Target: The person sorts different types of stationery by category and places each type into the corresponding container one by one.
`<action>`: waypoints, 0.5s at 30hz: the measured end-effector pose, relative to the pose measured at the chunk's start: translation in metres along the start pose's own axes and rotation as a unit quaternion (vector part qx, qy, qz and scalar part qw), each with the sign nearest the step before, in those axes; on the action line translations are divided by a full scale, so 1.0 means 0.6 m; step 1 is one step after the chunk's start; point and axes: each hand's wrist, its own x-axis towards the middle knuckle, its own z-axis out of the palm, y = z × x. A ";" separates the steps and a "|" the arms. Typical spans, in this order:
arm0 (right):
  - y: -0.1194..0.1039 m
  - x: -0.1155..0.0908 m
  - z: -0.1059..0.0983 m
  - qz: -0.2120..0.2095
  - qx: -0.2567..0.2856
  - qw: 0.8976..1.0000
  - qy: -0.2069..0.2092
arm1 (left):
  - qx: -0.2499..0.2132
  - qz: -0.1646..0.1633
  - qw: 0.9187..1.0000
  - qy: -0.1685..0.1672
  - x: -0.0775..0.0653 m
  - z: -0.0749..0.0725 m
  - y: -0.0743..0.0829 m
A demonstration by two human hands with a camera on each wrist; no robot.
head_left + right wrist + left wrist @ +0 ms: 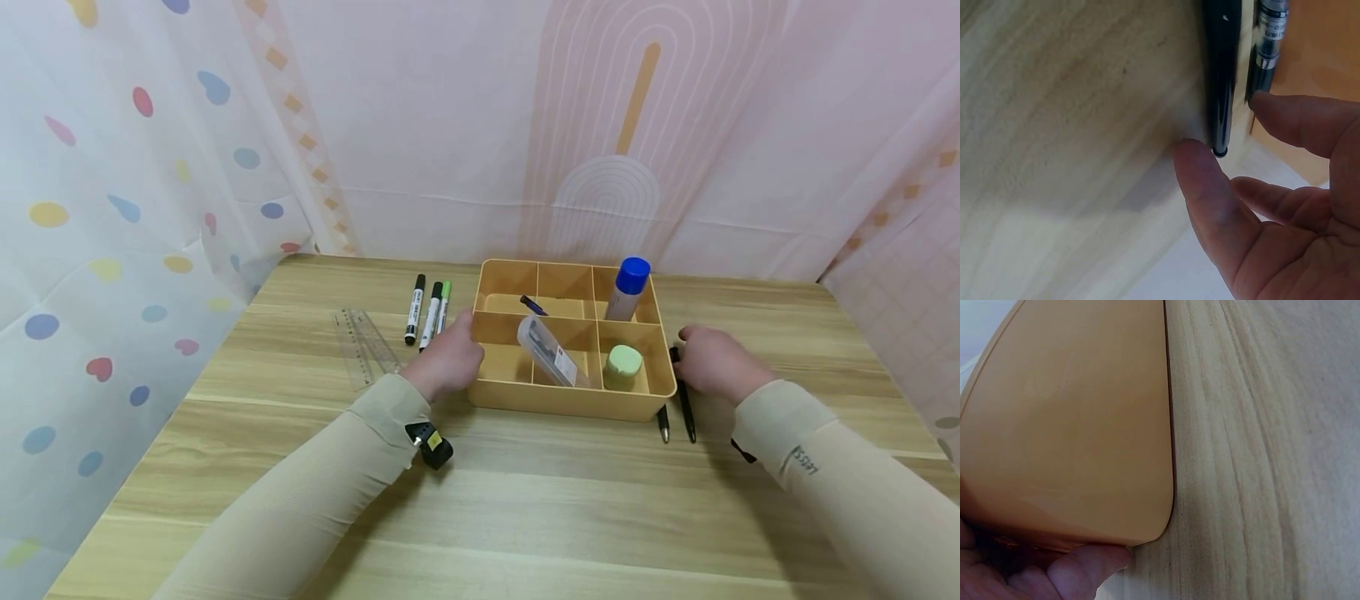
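Observation:
A tan organizer box (566, 400) with several compartments stands on the table. My left hand (448, 358) rests against its left side; in the left wrist view its bent fingers (1088, 565) touch the wall near the bottom corner. Beside the organizer's right side, my right hand (720, 360) reaches down with thumb and fingers apart. Two pens lie there: a black pen (1219, 81) between the spread fingers, and a clear-barrelled pen (1270, 31) against the organizer, with one fingertip at its end. Neither pen is visibly gripped.
The organizer holds a blue-capped glue stick (628, 287), a pale green rounded item (622, 364), a leaning translucent case (551, 350) and a dark blue pen-like item (533, 305). Left of it lie several markers (415, 310) and clear rulers (367, 346). A patterned curtain (420, 125) hangs behind.

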 end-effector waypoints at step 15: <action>-0.007 0.000 0.002 -0.013 -0.033 0.999 -0.001 | 0.006 0.001 1.000 -0.001 0.002 -0.002 -0.001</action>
